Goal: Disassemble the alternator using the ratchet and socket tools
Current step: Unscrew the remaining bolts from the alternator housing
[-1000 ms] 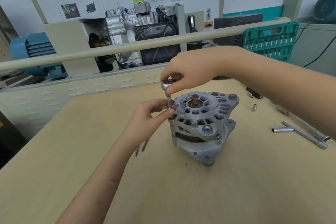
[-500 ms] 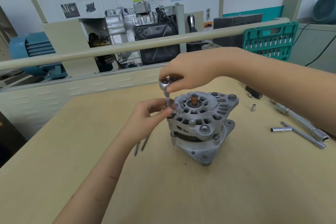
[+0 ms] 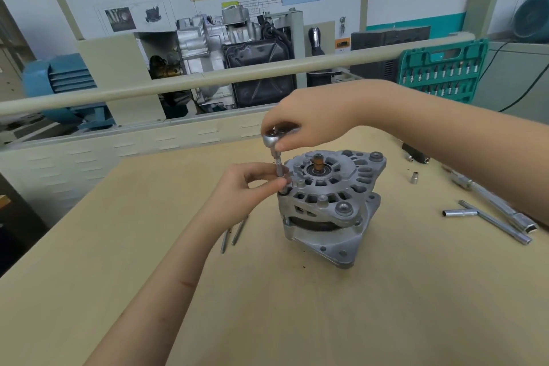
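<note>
Left hand (image 3: 237, 190) reaching in from lower left, forearm bare, thumb and fingertips (image 3: 274, 184) pinched together around the upright socket extension (image 3: 279, 168). Right hand (image 3: 309, 116) coming from the right side, held higher, wrist bent down, fingers curled over the ratchet head (image 3: 271, 139), thumb pressing at its side. Both forearms stretched forward, the hands near each other, one above the other.

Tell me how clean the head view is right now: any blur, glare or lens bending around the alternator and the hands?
Head view: the alternator and both hands, left and right, are sharp, with soft even light and only faint shadows on the table; small highlights glint on the ratchet head; wide-angle distortion bows the beige rail; the wall posters' fine print is unreadable.
</note>
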A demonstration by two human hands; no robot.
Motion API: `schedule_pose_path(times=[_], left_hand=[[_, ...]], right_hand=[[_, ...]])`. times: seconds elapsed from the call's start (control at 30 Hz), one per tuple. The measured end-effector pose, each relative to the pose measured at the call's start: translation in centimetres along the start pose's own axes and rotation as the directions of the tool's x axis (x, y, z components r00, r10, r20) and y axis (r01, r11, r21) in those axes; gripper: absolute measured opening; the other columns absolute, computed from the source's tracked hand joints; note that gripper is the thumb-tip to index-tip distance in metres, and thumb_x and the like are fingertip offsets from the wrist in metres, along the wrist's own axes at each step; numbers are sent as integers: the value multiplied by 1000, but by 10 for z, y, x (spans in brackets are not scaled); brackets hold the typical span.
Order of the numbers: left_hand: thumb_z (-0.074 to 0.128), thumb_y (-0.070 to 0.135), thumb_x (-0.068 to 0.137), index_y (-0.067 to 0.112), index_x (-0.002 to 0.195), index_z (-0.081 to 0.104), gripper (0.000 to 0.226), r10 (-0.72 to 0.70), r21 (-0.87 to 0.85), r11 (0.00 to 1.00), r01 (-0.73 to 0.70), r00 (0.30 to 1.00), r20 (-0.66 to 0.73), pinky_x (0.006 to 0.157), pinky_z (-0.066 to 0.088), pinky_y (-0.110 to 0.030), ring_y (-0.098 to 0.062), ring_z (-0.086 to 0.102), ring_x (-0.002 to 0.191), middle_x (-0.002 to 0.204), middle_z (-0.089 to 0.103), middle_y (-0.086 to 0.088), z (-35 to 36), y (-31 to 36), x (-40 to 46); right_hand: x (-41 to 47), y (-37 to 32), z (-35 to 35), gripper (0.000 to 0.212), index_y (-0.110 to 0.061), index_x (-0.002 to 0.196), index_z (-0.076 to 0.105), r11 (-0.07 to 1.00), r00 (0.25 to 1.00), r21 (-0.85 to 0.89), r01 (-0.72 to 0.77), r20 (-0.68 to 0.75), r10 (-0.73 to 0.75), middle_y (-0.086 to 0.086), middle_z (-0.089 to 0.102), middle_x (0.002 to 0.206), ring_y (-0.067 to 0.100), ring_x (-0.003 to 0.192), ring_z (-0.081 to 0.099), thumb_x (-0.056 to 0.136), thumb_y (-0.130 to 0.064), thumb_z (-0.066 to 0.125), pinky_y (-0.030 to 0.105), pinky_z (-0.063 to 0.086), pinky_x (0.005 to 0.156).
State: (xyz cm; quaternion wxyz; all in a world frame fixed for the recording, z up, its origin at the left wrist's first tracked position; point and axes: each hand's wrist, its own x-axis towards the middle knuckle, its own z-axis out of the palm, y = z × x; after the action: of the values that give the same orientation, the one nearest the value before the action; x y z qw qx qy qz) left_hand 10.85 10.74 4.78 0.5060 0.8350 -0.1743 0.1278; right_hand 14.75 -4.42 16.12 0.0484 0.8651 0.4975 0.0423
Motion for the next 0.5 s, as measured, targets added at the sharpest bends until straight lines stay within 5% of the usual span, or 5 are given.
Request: schedule_pose_path(times=[0.1,0.23,0.43,0.5], left_hand=[[72,16,77,21,73,66,9,3,78,997,4,996,-85,65,44,-6,6,61,69,69,67,13,6,3,3],[77,23,71,17,63,56,24,60,156,988,-25,973,-224,55,36,-6,7,51,56,56,55,13,16,1,4],[70,20,78,28,80,69,9,-32,7,999,32,999,-24,75,44,-4,8,62,83,80,70,16,5,-1,1],[72,17,77,28,77,69,11,-55,-21,998,53,997,-58,76,47,-9,4,63,81,75,71,14,7,-3,2]], right_hand=[[-1,2,4,30,-14,103,58,997,998,-56,-43,-46,41,-13,48,73,2,64,44,91,-40,47,22,33,57],[-1,0,11,43,-11,78,53,973,988,-198,-120,-124,97,-1,52,65,12,57,48,90,-51,42,25,31,47],[0,2,3,22,-14,104,57,1000,999,-11,-22,-31,21,-14,47,75,3,66,45,91,-31,49,20,34,59],[-2,2,4,23,-15,107,56,1000,999,-7,-19,-35,19,-11,50,80,6,69,46,92,-31,49,23,34,63]])
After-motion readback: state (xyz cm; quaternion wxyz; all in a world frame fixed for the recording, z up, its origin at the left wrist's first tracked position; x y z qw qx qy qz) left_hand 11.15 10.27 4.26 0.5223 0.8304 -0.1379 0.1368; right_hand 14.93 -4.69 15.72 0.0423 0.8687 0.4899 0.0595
